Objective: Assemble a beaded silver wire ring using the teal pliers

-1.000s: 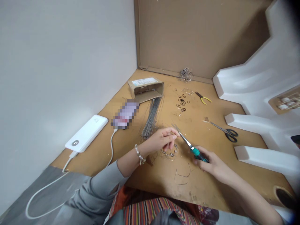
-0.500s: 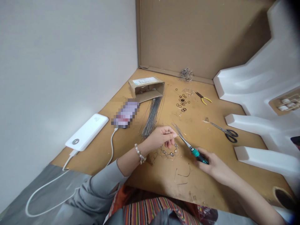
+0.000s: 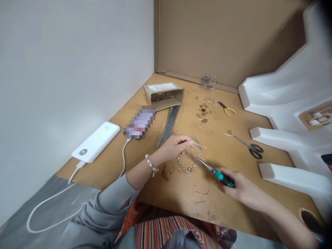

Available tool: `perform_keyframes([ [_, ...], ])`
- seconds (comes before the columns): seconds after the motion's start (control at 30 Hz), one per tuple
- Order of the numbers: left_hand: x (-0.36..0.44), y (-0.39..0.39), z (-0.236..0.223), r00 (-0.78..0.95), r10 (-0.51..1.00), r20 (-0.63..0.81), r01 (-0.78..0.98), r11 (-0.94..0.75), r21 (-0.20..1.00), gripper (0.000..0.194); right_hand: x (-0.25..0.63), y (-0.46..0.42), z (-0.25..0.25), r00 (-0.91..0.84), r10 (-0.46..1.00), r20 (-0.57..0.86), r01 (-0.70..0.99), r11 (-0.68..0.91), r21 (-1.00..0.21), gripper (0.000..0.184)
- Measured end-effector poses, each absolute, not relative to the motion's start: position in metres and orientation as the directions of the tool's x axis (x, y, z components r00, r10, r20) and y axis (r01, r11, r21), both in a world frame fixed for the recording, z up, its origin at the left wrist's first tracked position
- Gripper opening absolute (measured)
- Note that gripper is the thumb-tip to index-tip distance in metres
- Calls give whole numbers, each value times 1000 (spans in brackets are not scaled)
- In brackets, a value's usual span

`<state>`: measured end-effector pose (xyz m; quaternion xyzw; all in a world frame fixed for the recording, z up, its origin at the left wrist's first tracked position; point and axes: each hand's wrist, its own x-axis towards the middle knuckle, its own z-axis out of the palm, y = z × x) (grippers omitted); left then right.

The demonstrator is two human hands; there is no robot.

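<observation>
My left hand [image 3: 174,149] is closed, thumb against fingertips, on a thin wire [image 3: 198,145] that shows as a faint pale line. My right hand [image 3: 241,189] wraps around the green-and-black handles of long-nose pliers [image 3: 220,175]. Their narrow jaws point up and left, just right of a ring of wire with shiny beads [image 3: 190,169] lying on the table below my left fingers. Whether the jaws grip anything is too small to tell. Beyond my left hand lies a bundle of straight grey wires [image 3: 168,128]. A few loose wire pieces [image 3: 200,201] lie nearer me.
An open cardboard box [image 3: 166,98], a phone [image 3: 140,122] and a white power bank [image 3: 95,141] with cables are on the left. Dark rings [image 3: 203,112], yellow-handled pliers [image 3: 227,109], scissors [image 3: 250,147] and a wire tangle [image 3: 209,82] lie farther off. White foam [image 3: 282,138] borders the right.
The pliers' tip has drawn down, away from my left fingertips, leaving a gap. My left hand has risen slightly, uncovering more of the beaded ring. The view has shifted a little.
</observation>
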<state>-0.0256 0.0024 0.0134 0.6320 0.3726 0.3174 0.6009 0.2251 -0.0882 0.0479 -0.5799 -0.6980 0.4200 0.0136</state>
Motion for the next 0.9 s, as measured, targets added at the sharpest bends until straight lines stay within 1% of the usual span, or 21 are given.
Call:
perform_keyframes([
  [0.07, -27, 1, 15, 592, 805, -37, 175, -83, 981, 29, 231, -86, 53, -350, 795, -495, 821, 6, -571, 19],
  [0.1, -27, -1, 16, 634, 773, -32, 188, -114, 975, 30, 233, -85, 55, -358, 786, -505, 831, 21, -556, 18],
  [0.2, -26, -3, 18, 712, 702, -25, 193, -162, 968, 33, 240, -81, 62, -366, 778, -511, 849, 53, -526, 18],
  [0.4, -28, -1, 19, 778, 628, -25, 196, -204, 959, 32, 254, -73, 81, -347, 759, -552, 879, 58, -473, 26],
  [0.5, -28, -1, 21, 796, 605, -22, 204, -233, 951, 31, 257, -66, 88, -351, 739, -575, 875, 41, -482, 26],
  [0.67, -27, -2, 23, 810, 586, -13, 215, -275, 937, 33, 251, -55, 94, -372, 689, -622, 868, 20, -496, 15],
  [0.8, -28, -1, 22, 804, 594, -20, 222, -269, 937, 31, 245, -50, 97, -381, 650, -658, 883, 45, -467, 16],
  [0.9, -28, -1, 21, 803, 597, 7, 207, -290, 934, 32, 243, -48, 98, -377, 641, -669, 891, 54, -450, 11],
])
